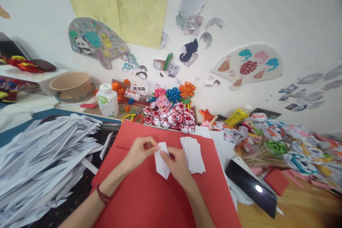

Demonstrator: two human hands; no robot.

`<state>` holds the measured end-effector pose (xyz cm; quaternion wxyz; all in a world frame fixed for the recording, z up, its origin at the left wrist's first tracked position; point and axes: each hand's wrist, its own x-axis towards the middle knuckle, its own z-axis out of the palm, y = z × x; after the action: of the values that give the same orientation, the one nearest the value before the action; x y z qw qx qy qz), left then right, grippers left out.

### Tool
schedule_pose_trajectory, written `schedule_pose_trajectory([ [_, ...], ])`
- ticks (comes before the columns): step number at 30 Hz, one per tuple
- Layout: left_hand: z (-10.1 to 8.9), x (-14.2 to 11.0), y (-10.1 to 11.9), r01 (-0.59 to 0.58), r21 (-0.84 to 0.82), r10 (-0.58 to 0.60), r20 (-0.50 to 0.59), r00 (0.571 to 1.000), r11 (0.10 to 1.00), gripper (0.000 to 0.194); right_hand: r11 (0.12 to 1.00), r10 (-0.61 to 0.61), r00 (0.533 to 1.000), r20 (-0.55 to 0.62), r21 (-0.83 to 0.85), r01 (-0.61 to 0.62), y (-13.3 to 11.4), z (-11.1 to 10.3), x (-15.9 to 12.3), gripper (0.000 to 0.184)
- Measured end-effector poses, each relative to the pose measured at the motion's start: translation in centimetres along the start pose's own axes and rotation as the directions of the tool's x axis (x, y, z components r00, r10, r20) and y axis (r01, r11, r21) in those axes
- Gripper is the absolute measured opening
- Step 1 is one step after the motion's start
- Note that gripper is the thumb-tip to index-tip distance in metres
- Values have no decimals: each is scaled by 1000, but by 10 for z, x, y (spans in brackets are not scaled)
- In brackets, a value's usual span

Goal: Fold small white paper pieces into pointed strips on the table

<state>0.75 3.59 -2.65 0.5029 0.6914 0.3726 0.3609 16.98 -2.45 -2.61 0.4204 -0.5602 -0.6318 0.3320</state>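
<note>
Both my hands meet over a large red sheet on the table. My left hand pinches the top left of a small folded white paper piece. My right hand grips the same piece from its right side, fingers curled on it. Just right of my right hand lies a small stack of white paper slips, fanned slightly.
A big heap of white paper strips fills the left. Behind the red sheet sit red-and-white paper flowers, coloured paper flowers and a white glue bottle. More paper flowers crowd the right, with a dark phone beside the sheet.
</note>
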Motion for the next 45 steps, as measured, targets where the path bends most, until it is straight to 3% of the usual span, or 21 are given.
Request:
schedule_pose_trajectory([
  [10, 0, 0, 5, -15, 75, 16, -2, 1000, 997, 22, 991, 62, 998, -14, 116, -60, -3, 2, 0, 27],
  [16, 0, -3, 9, 78, -178, -66, 74, 995, 981, 24, 960, 115, 993, 17, 255, -116, -3, 0, -2, 25],
  [22, 1, -3, 7, 157, -351, -117, 132, 984, 923, 21, 962, 92, 995, 29, 256, -96, -4, -2, -2, 25],
  [40, -1, -3, 12, 141, -302, -128, 61, 990, 943, 17, 968, 42, 997, 57, 246, -55, -9, -1, -2, 25],
  [45, -1, -3, 13, 80, -162, -74, 45, 996, 984, 21, 961, 68, 995, 78, 261, -86, -8, -1, -2, 24],
])
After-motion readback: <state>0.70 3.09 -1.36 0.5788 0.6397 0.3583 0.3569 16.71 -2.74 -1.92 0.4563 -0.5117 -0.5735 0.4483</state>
